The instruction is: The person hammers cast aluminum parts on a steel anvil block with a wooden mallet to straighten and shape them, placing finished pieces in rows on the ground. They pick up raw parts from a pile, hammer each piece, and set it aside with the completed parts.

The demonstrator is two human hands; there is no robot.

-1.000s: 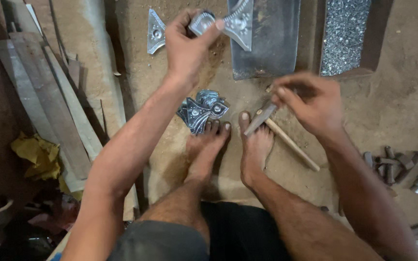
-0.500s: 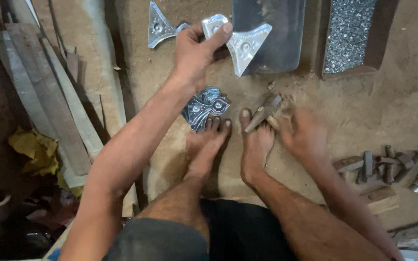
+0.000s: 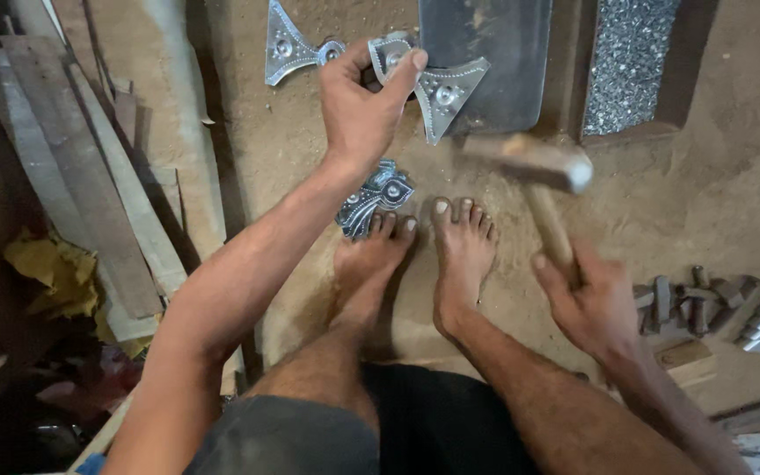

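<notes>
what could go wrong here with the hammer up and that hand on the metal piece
1. The left hand pinches the embossed metal piece on the dark metal plate, so a blow from the hammer in the right hand may catch its fingers.
2. The bare feet lie just below the plate; a glancing blow could land on the toes.
3. The thin piece might jump or cut the hand.

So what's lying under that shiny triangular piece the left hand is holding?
The embossed metal piece overlaps a dark flat metal sheet resting on the sandy ground. The left hand covers its inner end, so anything beneath there stays hidden.
</notes>
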